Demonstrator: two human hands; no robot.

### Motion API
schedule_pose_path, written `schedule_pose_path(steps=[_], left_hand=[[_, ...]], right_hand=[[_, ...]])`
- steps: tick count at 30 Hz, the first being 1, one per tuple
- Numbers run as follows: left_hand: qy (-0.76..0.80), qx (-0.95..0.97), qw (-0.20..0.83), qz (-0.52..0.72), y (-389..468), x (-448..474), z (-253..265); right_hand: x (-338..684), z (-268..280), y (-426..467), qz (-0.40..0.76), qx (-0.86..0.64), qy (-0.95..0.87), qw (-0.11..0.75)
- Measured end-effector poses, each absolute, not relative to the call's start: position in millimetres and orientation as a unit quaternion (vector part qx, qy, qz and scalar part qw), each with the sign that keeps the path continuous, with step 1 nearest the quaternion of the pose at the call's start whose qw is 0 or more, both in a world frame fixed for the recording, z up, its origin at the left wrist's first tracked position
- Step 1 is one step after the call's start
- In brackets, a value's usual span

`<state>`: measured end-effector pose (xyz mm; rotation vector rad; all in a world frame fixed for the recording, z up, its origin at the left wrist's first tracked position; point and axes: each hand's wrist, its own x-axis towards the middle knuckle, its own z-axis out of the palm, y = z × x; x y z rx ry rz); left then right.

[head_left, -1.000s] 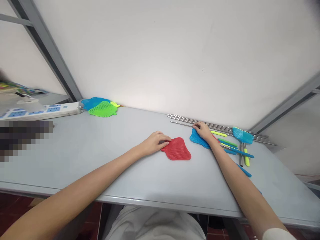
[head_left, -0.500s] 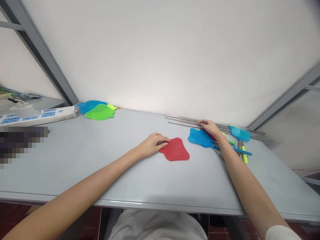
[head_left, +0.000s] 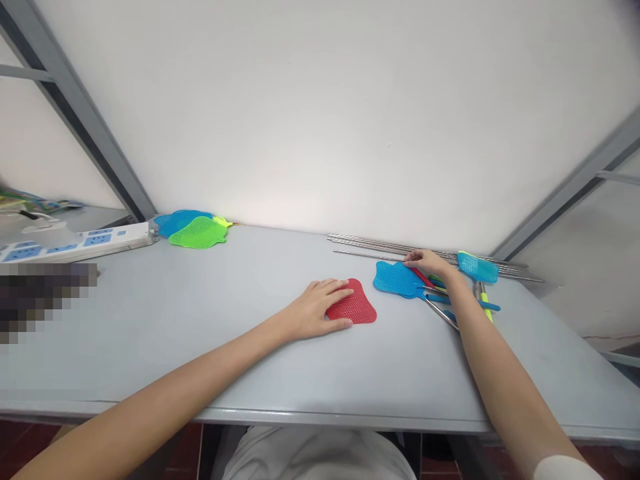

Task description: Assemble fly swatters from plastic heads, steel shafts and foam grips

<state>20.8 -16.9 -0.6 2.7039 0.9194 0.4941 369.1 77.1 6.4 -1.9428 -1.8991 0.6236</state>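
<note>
One hand (head_left: 320,311) part-hides red mesh (head_left: 363,309).

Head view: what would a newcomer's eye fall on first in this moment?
Probably the red mesh piece near the middle of the grey table, its left part under the spread left hand. Next, perhaps, the blue mesh to its right, near the right hand, with metal rods behind. The bright green mesh piece also stands out, near the white power strip at left.
</note>
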Motion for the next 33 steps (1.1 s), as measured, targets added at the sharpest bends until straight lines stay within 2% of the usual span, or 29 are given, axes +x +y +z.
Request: schedule_pose_path(steps=[4,10,19,25,33], left_hand=[[0.310,0.935,0.119,0.128,-20,23,1],[0.382,0.911,0.100,0.118,-6,15,-4],[0.577,0.812,0.013,0.089,18,-6,-2],[0.671,0.738,0.004,0.072,40,-36,3],[0.764,0.641,0.000,0.078,66,-87,8]], right_hand=[[367,7,77,0.212,-0.688,-0.672,0.173],[363,9,75,0.197,-0.675,-0.689,0.177],[357,0,78,0.155,-0.650,-0.710,0.220],[356,-11,85,0.111,-0.657,-0.706,0.241],[351,-1,87,0.034,-0.605,-0.718,0.343]])
